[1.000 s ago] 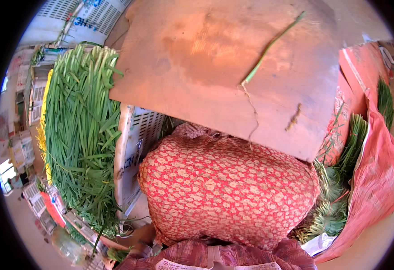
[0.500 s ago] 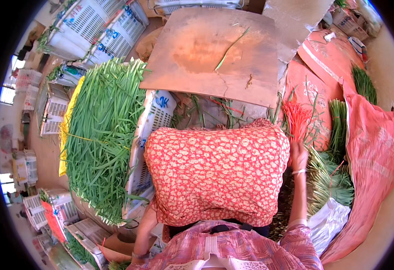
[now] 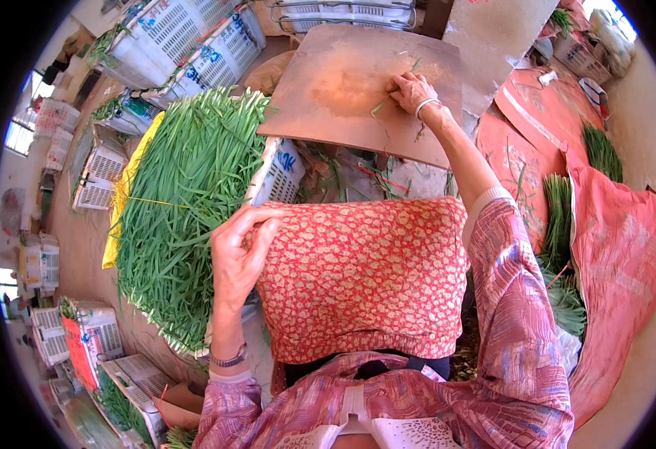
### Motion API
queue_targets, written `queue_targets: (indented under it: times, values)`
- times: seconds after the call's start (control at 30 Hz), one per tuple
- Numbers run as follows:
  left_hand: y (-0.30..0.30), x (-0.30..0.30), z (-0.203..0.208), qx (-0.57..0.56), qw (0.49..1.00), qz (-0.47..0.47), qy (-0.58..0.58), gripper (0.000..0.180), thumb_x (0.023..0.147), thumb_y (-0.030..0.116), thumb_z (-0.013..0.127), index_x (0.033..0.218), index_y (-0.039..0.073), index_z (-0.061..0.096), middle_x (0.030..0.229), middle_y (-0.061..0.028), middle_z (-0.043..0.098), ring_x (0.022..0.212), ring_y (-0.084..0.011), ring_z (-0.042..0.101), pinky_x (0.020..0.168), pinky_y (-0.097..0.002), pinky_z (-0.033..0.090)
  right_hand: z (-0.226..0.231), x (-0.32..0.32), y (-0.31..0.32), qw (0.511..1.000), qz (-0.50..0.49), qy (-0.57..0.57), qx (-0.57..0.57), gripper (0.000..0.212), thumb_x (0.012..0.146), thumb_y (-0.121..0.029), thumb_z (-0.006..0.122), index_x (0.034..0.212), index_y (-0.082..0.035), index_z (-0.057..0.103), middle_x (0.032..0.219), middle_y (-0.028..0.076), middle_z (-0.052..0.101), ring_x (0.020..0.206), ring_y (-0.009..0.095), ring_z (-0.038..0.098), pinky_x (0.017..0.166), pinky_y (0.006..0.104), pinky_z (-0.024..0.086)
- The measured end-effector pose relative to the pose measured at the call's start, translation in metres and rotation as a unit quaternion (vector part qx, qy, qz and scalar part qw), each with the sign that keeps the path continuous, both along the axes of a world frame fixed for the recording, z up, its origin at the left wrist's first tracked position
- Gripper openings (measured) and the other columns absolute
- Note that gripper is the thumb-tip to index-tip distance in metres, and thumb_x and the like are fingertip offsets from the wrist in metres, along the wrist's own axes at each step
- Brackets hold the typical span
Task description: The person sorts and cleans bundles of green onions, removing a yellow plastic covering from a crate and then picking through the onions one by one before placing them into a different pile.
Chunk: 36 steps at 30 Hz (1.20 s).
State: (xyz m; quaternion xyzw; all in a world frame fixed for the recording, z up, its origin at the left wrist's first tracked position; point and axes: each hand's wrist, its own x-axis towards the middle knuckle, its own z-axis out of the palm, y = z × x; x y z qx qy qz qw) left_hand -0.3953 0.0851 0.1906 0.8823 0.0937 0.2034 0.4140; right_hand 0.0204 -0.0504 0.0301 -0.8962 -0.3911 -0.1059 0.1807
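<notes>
Right hand (image 3: 412, 93) moved over board (image 3: 328, 93), green stalk (image 3: 376, 109) beneath bent fingers, within reach; grip unclear. Left hand (image 3: 239, 251) raised, apron (image 3: 365, 277) at fingertips, hold unclear.

The stalk (image 3: 376, 110), thin and green, lies at a slant on the brown surface (image 3: 335, 93), partly covered by the right hand (image 3: 415, 93).

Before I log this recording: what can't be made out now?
- Head view: the green stalk's middle, hidden by the right hand.
- Head view: whether the left hand grips the floral cloth; contact too small.
- Head view: far-left crate's contents; too small, blurred.
</notes>
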Motion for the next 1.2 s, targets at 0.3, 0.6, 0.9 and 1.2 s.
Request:
queue_targets:
  times: [0.3,0.6,0.9,1.2]
  values:
    - [-0.026,0.021,-0.062,0.125,0.992,0.033,-0.007,0.007,0.083,0.004,0.066,0.088,0.001,0.069,0.081,-0.0091,0.068,0.074,-0.0217,0.063,0.072,-0.0325,0.049,0.055,-0.201,-0.046,0.892,0.308,0.330,0.027,0.019,0.086,-0.022,0.062,0.100,-0.010,0.067,0.093,0.013,0.068,0.090,0.028,0.066,0.080,0.0378,0.051]
    - [-0.018,0.008,-0.087,-0.015,0.996,0.082,0.014,0.015,0.095,0.005,0.056,0.103,-0.003,0.065,0.094,-0.0059,0.066,0.082,-0.0103,0.060,0.076,-0.0234,0.049,-0.077,-0.112,-0.208,0.720,-0.183,0.380,0.551,0.044,0.089,-0.027,0.065,0.123,0.000,0.054,0.109,0.012,0.064,0.096,0.019,0.061,0.085,0.0307,0.050]
    - [-0.002,0.024,-0.082,0.046,0.977,0.195,0.077,0.021,0.098,0.012,0.053,0.105,-0.005,0.063,0.098,-0.0072,0.063,0.089,-0.0138,0.057,0.084,-0.0280,0.046,-0.334,-0.057,-0.415,0.727,-0.607,0.277,0.158,0.105,0.066,-0.063,0.074,0.138,0.005,0.040,0.133,0.029,0.049,0.125,0.039,0.048,0.103,0.0438,0.039]
    - [-0.013,0.031,-0.081,0.151,0.945,0.206,0.205,0.025,0.100,0.018,0.051,0.105,-0.004,0.063,0.097,-0.0082,0.062,0.087,-0.0157,0.056,0.084,-0.0298,0.044,-0.385,-0.041,-0.422,0.706,-0.641,0.299,-0.025,0.109,0.072,-0.081,0.052,0.148,-0.006,0.028,0.142,0.029,0.039,0.133,0.043,0.036,0.109,0.0515,0.029]
